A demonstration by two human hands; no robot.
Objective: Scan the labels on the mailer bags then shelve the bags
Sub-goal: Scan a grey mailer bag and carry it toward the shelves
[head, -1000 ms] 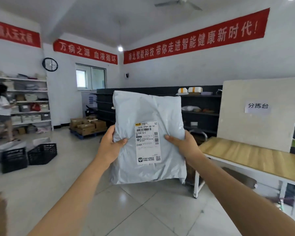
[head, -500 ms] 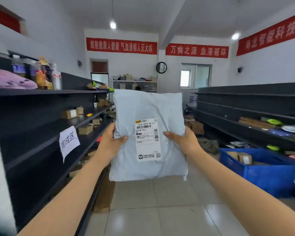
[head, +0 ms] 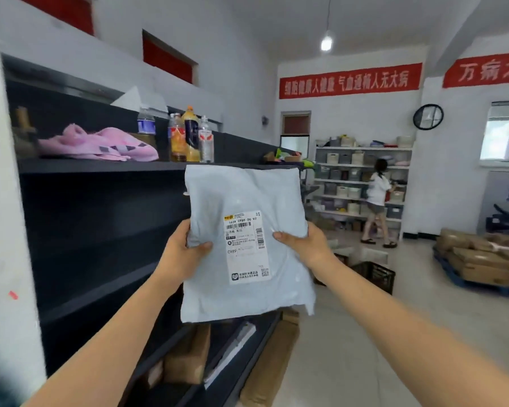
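One grey mailer bag [head: 247,245] mid-frame, upright, label facing camera. Left hand [head: 182,254] and right hand [head: 306,245] each clamp a side edge, thumbs on the front. One white label [head: 246,248]: "1634 0989 00 97", "0989", barcodes, QR code; smaller print is too blurred to read. Dark shelf unit [head: 100,218] at left, just behind the bag. Top shelf: roughly four bottles [head: 190,135], pink slippers [head: 100,143]. One wall clock [head: 428,116] upper right.

L hand [head: 185,254] bare, R hand [head: 309,245] bare, forearms seemingly sleeveless
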